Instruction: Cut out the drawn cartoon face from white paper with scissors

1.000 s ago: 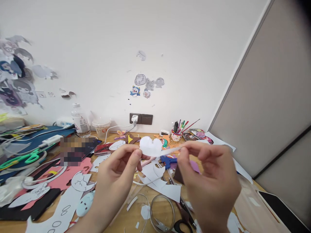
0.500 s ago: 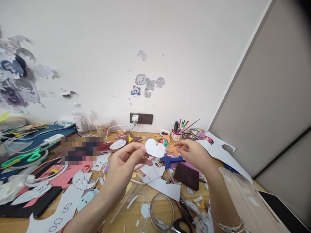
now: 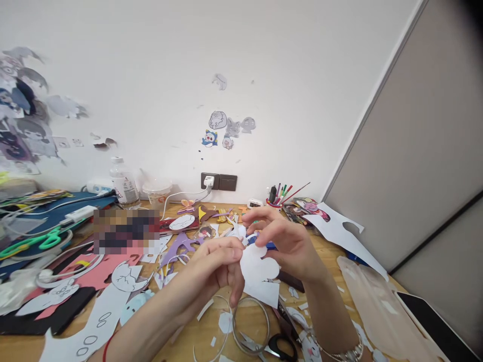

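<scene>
A small white paper cutout with rounded lobes hangs between my hands over the desk. My left hand pinches its left edge between thumb and fingers. Curved over the cutout's top right is my right hand, its fingers apart, with a fingertip close to the upper edge; whether it touches is unclear. Behind my right hand a blue glue gun is mostly hidden. Below the cutout, a larger white paper scrap lies on the desk.
Black scissors and a clear tape roll lie at the front. Green scissors, pink paper and cables are on the left. A bottle, a cup and a pen holder stand along the wall. A tablet lies right.
The cutout has moved right and down and turned in my left hand. My right hand has come left, close to it, and now covers most of the glue gun.
</scene>
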Demonstrator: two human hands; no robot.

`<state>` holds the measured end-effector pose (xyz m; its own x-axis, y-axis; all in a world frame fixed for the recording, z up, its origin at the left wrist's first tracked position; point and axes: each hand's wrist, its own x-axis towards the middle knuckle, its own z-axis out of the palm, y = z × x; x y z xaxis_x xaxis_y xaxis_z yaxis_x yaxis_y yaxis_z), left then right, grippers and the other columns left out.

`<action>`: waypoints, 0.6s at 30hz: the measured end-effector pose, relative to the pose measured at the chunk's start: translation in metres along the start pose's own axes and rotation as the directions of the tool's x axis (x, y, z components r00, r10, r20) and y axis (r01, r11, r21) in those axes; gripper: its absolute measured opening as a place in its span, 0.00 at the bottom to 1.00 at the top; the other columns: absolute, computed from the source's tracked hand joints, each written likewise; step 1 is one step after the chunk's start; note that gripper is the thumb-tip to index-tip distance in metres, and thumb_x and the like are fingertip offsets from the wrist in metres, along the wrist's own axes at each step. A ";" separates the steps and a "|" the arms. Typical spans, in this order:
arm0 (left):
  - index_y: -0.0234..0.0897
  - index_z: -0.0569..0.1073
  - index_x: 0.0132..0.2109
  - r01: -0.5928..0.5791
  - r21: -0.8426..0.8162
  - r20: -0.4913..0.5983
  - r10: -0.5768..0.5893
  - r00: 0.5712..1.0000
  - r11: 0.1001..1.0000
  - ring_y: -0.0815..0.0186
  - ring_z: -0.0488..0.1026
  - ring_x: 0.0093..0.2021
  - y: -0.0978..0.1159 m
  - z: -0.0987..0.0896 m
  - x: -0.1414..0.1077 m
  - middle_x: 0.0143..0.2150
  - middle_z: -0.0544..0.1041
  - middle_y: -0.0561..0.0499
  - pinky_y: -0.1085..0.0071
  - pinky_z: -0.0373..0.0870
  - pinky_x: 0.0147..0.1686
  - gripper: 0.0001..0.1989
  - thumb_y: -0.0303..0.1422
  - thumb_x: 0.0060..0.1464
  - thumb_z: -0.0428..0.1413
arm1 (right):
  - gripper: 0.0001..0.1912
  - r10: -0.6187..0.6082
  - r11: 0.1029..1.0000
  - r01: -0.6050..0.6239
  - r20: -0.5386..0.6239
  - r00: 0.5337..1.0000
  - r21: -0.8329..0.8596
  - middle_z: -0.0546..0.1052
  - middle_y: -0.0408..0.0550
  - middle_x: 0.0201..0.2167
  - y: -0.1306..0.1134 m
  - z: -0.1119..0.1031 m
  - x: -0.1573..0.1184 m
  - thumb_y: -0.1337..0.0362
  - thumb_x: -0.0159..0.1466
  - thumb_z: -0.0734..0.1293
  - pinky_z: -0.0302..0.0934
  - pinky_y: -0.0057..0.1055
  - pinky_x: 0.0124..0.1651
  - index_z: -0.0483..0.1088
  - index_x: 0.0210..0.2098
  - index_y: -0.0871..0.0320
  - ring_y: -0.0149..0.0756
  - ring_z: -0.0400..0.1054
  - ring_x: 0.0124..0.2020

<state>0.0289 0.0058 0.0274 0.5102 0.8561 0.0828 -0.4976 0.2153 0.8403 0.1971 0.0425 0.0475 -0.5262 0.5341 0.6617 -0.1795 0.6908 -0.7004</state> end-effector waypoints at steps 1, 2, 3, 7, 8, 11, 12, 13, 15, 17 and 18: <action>0.32 0.67 0.26 0.019 -0.012 0.007 -0.019 1.000 1.000 0.74 0.65 0.13 -0.001 0.000 0.000 0.14 0.69 0.54 0.80 0.56 0.16 0.09 0.32 0.51 0.52 | 0.01 -0.003 1.000 0.004 0.013 1.000 -0.009 0.70 0.45 0.47 -0.001 0.000 0.000 0.64 0.57 0.68 0.61 0.41 0.51 0.72 0.31 0.52 0.37 0.63 0.51; 0.32 0.68 0.26 0.039 -0.021 0.020 -0.039 0.999 0.999 0.74 0.65 0.13 -0.002 0.000 0.000 0.14 0.69 0.54 0.80 0.57 0.16 0.09 0.32 0.51 0.52 | 0.02 -0.004 1.000 0.004 0.029 1.000 -0.013 0.69 0.45 0.47 -0.001 -0.001 0.000 0.63 0.57 0.68 0.62 0.41 0.50 0.72 0.29 0.53 0.37 0.63 0.51; 0.32 0.68 0.26 0.061 -0.028 0.037 -0.060 0.998 0.998 0.74 0.66 0.13 -0.003 -0.001 0.000 0.14 0.69 0.54 0.80 0.58 0.16 0.08 0.31 0.51 0.52 | 0.03 -0.003 1.000 0.004 0.050 0.999 -0.013 0.69 0.44 0.48 -0.002 -0.001 0.000 0.62 0.57 0.68 0.62 0.40 0.50 0.71 0.27 0.53 0.37 0.63 0.51; 0.32 0.70 0.30 0.216 0.003 0.191 -0.213 0.958 0.976 0.74 0.68 0.14 -0.006 -0.003 -0.001 0.20 0.72 0.53 0.80 0.61 0.16 0.07 0.30 0.52 0.52 | 0.09 0.008 1.000 -0.006 0.120 0.993 -0.021 0.71 0.42 0.46 -0.007 0.003 -0.002 0.58 0.56 0.67 0.63 0.40 0.49 0.68 0.23 0.54 0.36 0.65 0.48; 0.32 0.71 0.31 0.252 0.032 0.228 -0.253 0.940 0.967 0.74 0.68 0.15 -0.007 -0.002 -0.001 0.23 0.73 0.52 0.80 0.62 0.16 0.06 0.30 0.52 0.52 | 0.11 0.008 1.000 -0.007 0.117 0.993 -0.014 0.71 0.42 0.45 -0.009 0.005 -0.003 0.56 0.56 0.67 0.63 0.40 0.48 0.67 0.22 0.54 0.36 0.66 0.47; 0.34 0.72 0.32 0.298 0.164 0.285 -0.334 0.898 0.940 0.74 0.70 0.18 -0.005 0.004 -0.002 0.29 0.74 0.52 0.79 0.65 0.20 0.07 0.30 0.54 0.51 | 0.14 0.013 1.000 -0.014 0.042 0.999 0.014 0.73 0.42 0.39 -0.019 0.008 -0.006 0.52 0.56 0.66 0.62 0.41 0.48 0.65 0.20 0.53 0.36 0.67 0.43; 0.35 0.72 0.32 0.294 0.216 0.285 -0.348 0.893 0.931 0.74 0.70 0.19 -0.003 0.006 -0.003 0.29 0.74 0.52 0.77 0.66 0.22 0.08 0.32 0.55 0.49 | 0.15 0.032 0.999 -0.032 -0.001 0.999 0.007 0.73 0.42 0.36 -0.022 0.008 -0.007 0.51 0.55 0.66 0.62 0.41 0.48 0.64 0.20 0.53 0.36 0.68 0.42; 0.36 0.72 0.32 0.282 0.282 0.270 -0.358 0.894 0.917 0.72 0.71 0.21 -0.002 0.007 -0.005 0.29 0.73 0.52 0.76 0.67 0.23 0.10 0.33 0.56 0.48 | 0.16 0.070 0.997 -0.071 -0.046 0.997 -0.013 0.73 0.42 0.34 -0.026 0.007 -0.010 0.49 0.54 0.66 0.62 0.42 0.48 0.64 0.20 0.53 0.37 0.68 0.41; 0.38 0.72 0.33 0.219 0.469 0.209 -0.348 0.914 0.856 0.70 0.72 0.23 -0.001 0.006 -0.012 0.28 0.73 0.53 0.74 0.68 0.25 0.12 0.36 0.57 0.46 | 0.17 0.198 0.978 -0.203 -0.100 0.975 -0.040 0.73 0.43 0.33 -0.033 0.004 -0.017 0.48 0.53 0.67 0.63 0.41 0.46 0.64 0.20 0.53 0.38 0.68 0.39; 0.39 0.73 0.35 0.093 0.706 0.145 -0.272 0.951 0.702 0.68 0.72 0.27 -0.006 0.001 -0.027 0.29 0.74 0.52 0.74 0.69 0.28 0.12 0.35 0.57 0.46 | 0.13 0.369 0.928 -0.371 -0.040 0.929 -0.037 0.73 0.43 0.34 -0.036 0.004 -0.031 0.53 0.54 0.67 0.63 0.38 0.44 0.65 0.22 0.54 0.37 0.68 0.39; 0.39 0.74 0.36 0.019 0.812 0.131 -0.215 0.968 0.583 0.67 0.73 0.30 -0.012 -0.002 -0.038 0.31 0.75 0.52 0.73 0.69 0.30 0.11 0.35 0.57 0.47 | 0.10 0.461 0.887 -0.460 0.024 0.887 -0.039 0.73 0.44 0.35 -0.036 0.005 -0.040 0.56 0.55 0.67 0.63 0.36 0.42 0.66 0.24 0.55 0.36 0.67 0.38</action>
<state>0.0140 -0.0281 0.0134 0.6930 0.7203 -0.0304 0.2893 -0.2392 0.9269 0.2200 -0.0060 0.0447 -0.5697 0.7806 0.2573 0.1150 0.3857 -0.9154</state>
